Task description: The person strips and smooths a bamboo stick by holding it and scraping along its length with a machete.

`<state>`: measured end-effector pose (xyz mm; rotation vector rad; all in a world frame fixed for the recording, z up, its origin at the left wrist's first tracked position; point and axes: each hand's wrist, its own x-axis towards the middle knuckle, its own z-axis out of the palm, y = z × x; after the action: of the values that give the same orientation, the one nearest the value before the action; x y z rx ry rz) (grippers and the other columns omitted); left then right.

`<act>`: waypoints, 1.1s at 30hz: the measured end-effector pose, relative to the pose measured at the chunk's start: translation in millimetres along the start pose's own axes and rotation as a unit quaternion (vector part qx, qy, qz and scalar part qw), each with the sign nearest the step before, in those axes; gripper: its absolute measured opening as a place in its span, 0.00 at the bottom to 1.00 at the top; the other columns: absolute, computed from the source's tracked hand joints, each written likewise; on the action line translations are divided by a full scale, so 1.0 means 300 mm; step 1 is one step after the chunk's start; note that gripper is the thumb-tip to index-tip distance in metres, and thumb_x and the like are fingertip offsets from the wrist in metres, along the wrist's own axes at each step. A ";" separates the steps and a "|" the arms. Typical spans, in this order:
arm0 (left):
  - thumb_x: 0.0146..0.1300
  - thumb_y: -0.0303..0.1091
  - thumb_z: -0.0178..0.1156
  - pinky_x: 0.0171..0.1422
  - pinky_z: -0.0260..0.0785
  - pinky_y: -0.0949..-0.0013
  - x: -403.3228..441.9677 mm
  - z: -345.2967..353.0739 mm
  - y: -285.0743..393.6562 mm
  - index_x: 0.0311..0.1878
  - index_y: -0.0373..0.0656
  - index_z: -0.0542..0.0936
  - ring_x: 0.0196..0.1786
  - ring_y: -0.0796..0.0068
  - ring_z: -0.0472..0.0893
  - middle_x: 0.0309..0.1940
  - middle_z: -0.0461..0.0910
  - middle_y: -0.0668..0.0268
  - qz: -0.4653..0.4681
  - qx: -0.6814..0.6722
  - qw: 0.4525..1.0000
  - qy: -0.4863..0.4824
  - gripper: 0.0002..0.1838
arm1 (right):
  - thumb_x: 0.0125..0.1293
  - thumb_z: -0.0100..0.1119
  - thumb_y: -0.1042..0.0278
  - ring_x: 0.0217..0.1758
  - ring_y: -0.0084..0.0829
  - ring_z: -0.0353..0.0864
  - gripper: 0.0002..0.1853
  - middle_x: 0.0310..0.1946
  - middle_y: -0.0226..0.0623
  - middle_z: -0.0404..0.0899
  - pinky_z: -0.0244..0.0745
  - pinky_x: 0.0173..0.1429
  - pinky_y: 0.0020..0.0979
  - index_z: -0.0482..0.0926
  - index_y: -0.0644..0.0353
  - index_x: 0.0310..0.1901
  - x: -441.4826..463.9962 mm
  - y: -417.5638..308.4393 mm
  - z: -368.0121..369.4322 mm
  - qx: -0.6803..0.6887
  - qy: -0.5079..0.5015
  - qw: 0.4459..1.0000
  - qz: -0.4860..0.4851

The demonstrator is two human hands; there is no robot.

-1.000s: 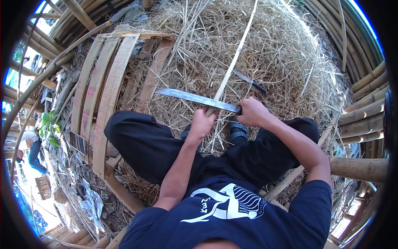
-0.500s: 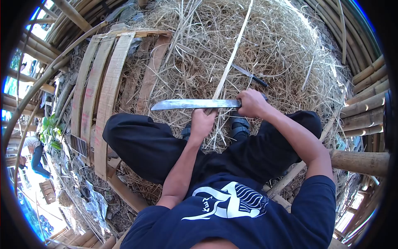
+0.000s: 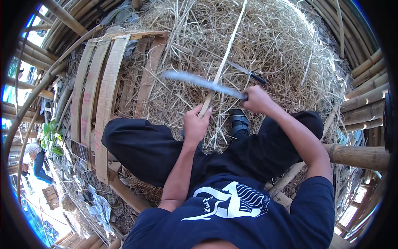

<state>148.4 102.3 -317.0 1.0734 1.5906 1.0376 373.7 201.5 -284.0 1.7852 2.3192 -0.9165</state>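
Observation:
Between my knees, my left hand (image 3: 196,124) is closed around the near end of a long pale strip (image 3: 226,54), which runs away from me over the straw. My right hand (image 3: 256,98) grips the dark handle of a machete (image 3: 199,80). Its blade is blurred by motion, points left and crosses the strip beyond my left hand; whether the two touch I cannot tell. A smaller knife (image 3: 258,78) with a black handle lies on the straw just past my right hand.
Shavings and straw (image 3: 273,45) cover the ground ahead. A slatted wooden pallet (image 3: 108,83) lies at the left, near my knee. Bamboo poles (image 3: 360,157) stand along the right side. Another person (image 3: 37,162) is at the far left, beyond a green plant (image 3: 52,135).
The machete has swung from nearly level to a slant, its tip farther from me. My right hand has shifted slightly right, my left hand slightly left with the strip.

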 end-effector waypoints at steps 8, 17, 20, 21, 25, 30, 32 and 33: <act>0.63 0.30 0.61 0.24 0.62 0.70 -0.038 -0.009 0.044 0.47 0.36 0.82 0.19 0.85 0.68 0.16 0.74 0.67 0.050 0.060 0.997 0.007 0.11 | 0.50 0.58 0.65 0.36 0.46 0.85 0.14 0.31 0.50 0.84 0.80 0.49 0.42 0.85 0.63 0.35 0.105 0.066 -0.072 0.012 0.051 0.996 0.076; 0.62 0.28 0.60 0.27 0.65 0.68 -0.034 -0.006 0.059 0.48 0.36 0.82 0.20 0.78 0.71 0.19 0.77 0.59 0.064 0.079 0.994 0.030 0.12 | 0.47 0.58 0.69 0.33 0.47 0.84 0.16 0.29 0.53 0.83 0.81 0.47 0.39 0.86 0.63 0.39 0.021 0.014 0.022 -0.005 0.035 0.999 -0.031; 0.63 0.28 0.60 0.27 0.66 0.67 -0.032 -0.006 0.003 0.45 0.34 0.82 0.20 0.76 0.73 0.19 0.77 0.54 0.100 0.049 0.993 0.033 0.10 | 0.46 0.59 0.68 0.36 0.48 0.84 0.16 0.32 0.52 0.83 0.80 0.49 0.40 0.86 0.62 0.38 0.028 -0.019 0.036 -0.059 -0.019 0.996 -0.063; 0.62 0.27 0.60 0.28 0.66 0.67 -0.035 -0.009 0.014 0.45 0.34 0.82 0.20 0.76 0.74 0.19 0.77 0.54 0.079 0.064 0.994 0.029 0.10 | 0.45 0.59 0.68 0.37 0.48 0.84 0.16 0.33 0.51 0.84 0.80 0.49 0.41 0.86 0.62 0.38 0.036 -0.025 0.013 -0.080 -0.054 0.994 -0.045; 0.63 0.27 0.60 0.27 0.67 0.68 -0.058 -0.018 0.047 0.48 0.34 0.82 0.21 0.77 0.74 0.20 0.78 0.56 0.075 0.093 0.992 0.028 0.12 | 0.50 0.58 0.66 0.34 0.45 0.85 0.14 0.29 0.53 0.83 0.81 0.45 0.40 0.85 0.67 0.35 0.142 0.100 -0.067 0.038 0.060 0.993 0.094; 0.63 0.28 0.60 0.28 0.67 0.70 -0.047 -0.016 0.062 0.50 0.35 0.81 0.22 0.82 0.74 0.21 0.80 0.59 0.029 0.071 0.997 0.014 0.13 | 0.51 0.57 0.68 0.32 0.45 0.85 0.17 0.28 0.57 0.82 0.80 0.43 0.41 0.84 0.71 0.39 0.086 0.055 -0.084 0.093 0.016 0.991 0.097; 0.63 0.28 0.60 0.28 0.67 0.71 -0.038 -0.008 0.031 0.50 0.35 0.82 0.23 0.84 0.73 0.21 0.79 0.62 0.031 0.049 0.998 0.025 0.13 | 0.48 0.58 0.69 0.35 0.46 0.84 0.18 0.30 0.55 0.83 0.81 0.47 0.40 0.85 0.64 0.42 0.056 0.028 0.009 0.035 -0.001 0.999 -0.014; 0.63 0.28 0.60 0.27 0.66 0.72 -0.032 -0.006 0.005 0.51 0.36 0.81 0.23 0.85 0.72 0.19 0.78 0.64 0.075 0.040 0.996 0.036 0.14 | 0.47 0.59 0.68 0.37 0.47 0.84 0.19 0.32 0.53 0.83 0.80 0.49 0.40 0.85 0.62 0.43 0.035 0.017 0.040 -0.010 0.006 0.998 -0.063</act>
<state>148.8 93.2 -313.0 1.2367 1.6398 1.1306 371.4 205.5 -300.1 1.6565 2.4633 -0.8971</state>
